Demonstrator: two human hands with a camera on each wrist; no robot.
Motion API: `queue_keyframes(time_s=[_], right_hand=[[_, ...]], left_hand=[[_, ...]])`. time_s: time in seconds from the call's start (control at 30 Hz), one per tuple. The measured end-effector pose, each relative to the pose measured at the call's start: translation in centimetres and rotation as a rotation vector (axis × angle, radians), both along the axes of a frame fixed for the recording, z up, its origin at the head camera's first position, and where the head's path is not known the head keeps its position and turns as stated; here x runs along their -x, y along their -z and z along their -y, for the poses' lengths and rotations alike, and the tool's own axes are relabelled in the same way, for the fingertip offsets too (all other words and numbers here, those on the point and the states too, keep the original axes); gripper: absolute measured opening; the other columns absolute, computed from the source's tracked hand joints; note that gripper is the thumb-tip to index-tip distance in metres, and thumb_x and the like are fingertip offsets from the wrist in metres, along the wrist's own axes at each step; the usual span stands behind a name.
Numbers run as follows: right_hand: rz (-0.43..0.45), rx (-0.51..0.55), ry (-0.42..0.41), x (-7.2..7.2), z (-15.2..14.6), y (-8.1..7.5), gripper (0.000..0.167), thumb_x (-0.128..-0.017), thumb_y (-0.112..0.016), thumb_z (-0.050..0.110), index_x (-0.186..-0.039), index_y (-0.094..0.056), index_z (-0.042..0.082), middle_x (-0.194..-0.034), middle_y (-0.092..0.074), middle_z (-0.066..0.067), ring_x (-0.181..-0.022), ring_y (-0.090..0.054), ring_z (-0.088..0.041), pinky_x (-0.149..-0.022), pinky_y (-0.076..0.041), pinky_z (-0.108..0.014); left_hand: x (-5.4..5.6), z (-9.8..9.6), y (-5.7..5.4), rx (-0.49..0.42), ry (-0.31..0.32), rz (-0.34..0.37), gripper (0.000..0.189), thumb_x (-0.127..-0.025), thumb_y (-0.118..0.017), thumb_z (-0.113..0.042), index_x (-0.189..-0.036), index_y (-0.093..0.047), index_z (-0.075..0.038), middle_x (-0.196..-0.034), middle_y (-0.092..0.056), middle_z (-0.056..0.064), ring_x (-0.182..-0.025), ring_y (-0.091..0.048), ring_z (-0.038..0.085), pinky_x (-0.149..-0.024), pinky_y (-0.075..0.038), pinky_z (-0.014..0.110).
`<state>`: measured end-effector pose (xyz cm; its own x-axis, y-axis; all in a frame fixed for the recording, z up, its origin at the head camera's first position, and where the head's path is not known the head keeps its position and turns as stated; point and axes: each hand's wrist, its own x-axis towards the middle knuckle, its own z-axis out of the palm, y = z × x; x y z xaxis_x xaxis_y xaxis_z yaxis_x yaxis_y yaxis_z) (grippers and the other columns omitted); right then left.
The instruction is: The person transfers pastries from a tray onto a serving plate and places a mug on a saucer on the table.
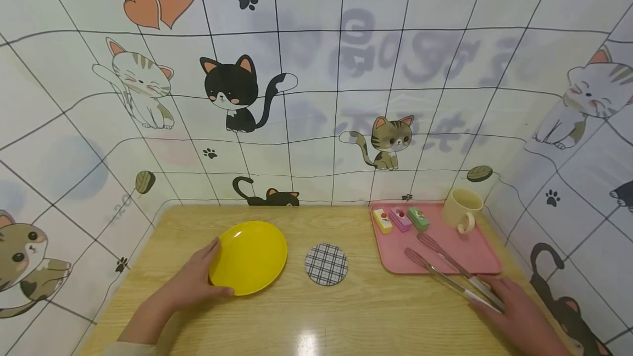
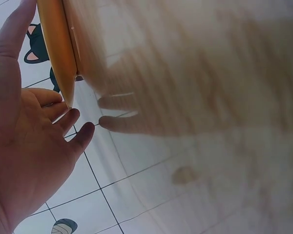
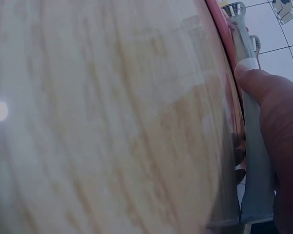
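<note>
My left hand [image 1: 198,279] holds the left rim of a round yellow plate [image 1: 252,257], its thumb at the front edge and its fingers farther back. Seen from the left wrist, the hand [image 2: 34,131] spans the plate's side [image 2: 57,39], with fingertips right at the rim. At the right, my right hand [image 1: 514,312] grips the light handles of metal tongs [image 1: 447,276]. Their two looped tips stand apart, reaching over the front of a pink tray [image 1: 400,260]. In the right wrist view the thumb presses along one tong handle [image 3: 256,146]; the other fingers are mostly hidden.
On the tray are yellow [image 1: 382,221], purple [image 1: 400,219] and green [image 1: 418,218] toy cake pieces and a cream mug [image 1: 463,207]. Between plate and tray lies a round checked coaster [image 1: 326,264]. Cat-printed sheeting [image 1: 316,125] surrounds the wooden table [image 1: 366,312] at back and sides.
</note>
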<state>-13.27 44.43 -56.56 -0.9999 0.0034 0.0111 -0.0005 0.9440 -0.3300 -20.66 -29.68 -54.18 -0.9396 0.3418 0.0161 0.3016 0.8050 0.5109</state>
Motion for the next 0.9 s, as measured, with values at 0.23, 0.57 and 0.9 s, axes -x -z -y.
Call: queue_keyframes(time_s=[0.23, 0.57, 0.9], right_hand=[[0.015, 0.006, 0.028, -0.33, 0.23, -0.24, 0.090, -0.096, -0.075, 0.072, -0.143, -0.066, -0.004, -0.127, -0.071, -0.024, -0.110, -0.068, -0.044, -0.087, -0.059, -0.065], [-0.061, 0.000, 0.034, -0.83, 0.61, 0.04, 0.068, -0.097, -0.080, 0.062, -0.130, -0.073, 0.002, -0.112, -0.073, -0.008, -0.098, -0.067, -0.028, -0.078, -0.057, -0.054], [-0.119, 0.039, 0.036, -0.81, 0.71, 0.09, 0.053, -0.098, -0.084, 0.051, -0.125, -0.073, 0.006, -0.106, -0.071, -0.004, -0.088, -0.059, -0.021, -0.071, -0.051, -0.044]], left_hand=[[0.17, -0.10, 0.00, 0.003, -0.004, 0.012, 0.136, -0.077, -0.095, -0.065, -0.166, -0.030, 0.015, -0.176, -0.024, 0.035, -0.157, -0.029, 0.061, -0.125, -0.030, 0.074], [0.10, 0.10, 0.50, -0.011, -0.012, 0.041, 0.137, -0.078, -0.095, -0.064, -0.167, -0.028, 0.014, -0.177, -0.022, 0.034, -0.158, -0.028, 0.060, -0.126, -0.028, 0.073], [0.13, -0.26, -0.03, -0.019, -0.011, 0.076, 0.136, -0.078, -0.096, -0.061, -0.168, -0.027, 0.013, -0.178, -0.020, 0.033, -0.159, -0.026, 0.060, -0.126, -0.027, 0.073]])
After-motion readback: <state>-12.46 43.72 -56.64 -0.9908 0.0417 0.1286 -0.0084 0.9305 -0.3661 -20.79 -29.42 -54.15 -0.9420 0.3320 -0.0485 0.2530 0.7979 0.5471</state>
